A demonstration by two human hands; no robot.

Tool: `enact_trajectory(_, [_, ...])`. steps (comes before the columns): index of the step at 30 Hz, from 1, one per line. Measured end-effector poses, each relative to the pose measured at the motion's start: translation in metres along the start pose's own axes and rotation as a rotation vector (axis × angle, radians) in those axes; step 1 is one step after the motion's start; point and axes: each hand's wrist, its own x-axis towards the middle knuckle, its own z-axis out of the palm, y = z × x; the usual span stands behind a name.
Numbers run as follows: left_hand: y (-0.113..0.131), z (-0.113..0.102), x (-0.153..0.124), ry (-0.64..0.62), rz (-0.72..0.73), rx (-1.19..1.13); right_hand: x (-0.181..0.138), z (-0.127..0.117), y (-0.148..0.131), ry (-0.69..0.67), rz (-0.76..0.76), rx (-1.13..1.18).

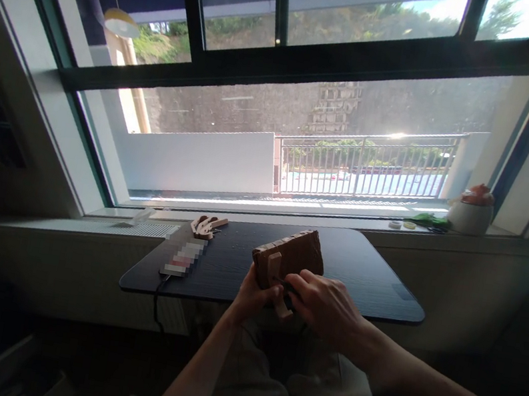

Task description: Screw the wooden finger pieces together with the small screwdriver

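My left hand (pixel 253 296) is closed round the lower left end of a brown block-like box (pixel 303 252), tilted above the near part of the table. Along its top left edge runs a row of pale marks. A light wooden piece (pixel 274 266) lies against the end facing me and reaches down past my left thumb. My right hand (pixel 328 303) is closed on a slim dark tool (pixel 288 287), whose tip points at the wooden piece. Its exact kind is hidden by my fingers, and I cannot tell whether the tip touches the wood.
On the dark table (pixel 373 277), several light wooden pieces (pixel 206 226) lie at the back left. Nearer stands a blurred-out flat object (pixel 183 259) with a black cable (pixel 155 305) hanging over the edge. A white pot (pixel 470 215) stands on the windowsill.
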Motion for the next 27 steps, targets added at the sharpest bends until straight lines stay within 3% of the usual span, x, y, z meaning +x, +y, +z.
enact_trajectory(3, [-0.002,-0.001,0.001,0.043,0.001,0.02,0.001,0.002,-0.003,-0.04,-0.135,-0.116])
enact_trajectory(6, [0.0,-0.001,0.002,0.057,-0.007,0.034,-0.001,0.012,-0.002,-0.032,-0.153,-0.114])
enact_trajectory(8, [0.002,0.0,0.001,0.05,-0.011,0.037,-0.004,0.02,-0.001,0.002,-0.084,-0.035])
enact_trajectory(13, [0.005,0.003,-0.002,0.028,0.018,0.036,-0.006,0.03,0.008,0.102,0.266,0.344])
enact_trajectory(16, [0.002,0.002,-0.002,0.025,0.035,0.04,-0.004,0.023,0.012,0.066,0.327,0.371])
enact_trajectory(22, [-0.009,-0.004,0.002,-0.008,0.058,0.042,-0.005,0.001,0.005,-0.026,-0.016,-0.072])
enact_trajectory(27, [-0.004,0.0,0.002,0.06,0.026,0.084,-0.005,0.008,-0.003,-0.035,-0.242,-0.289])
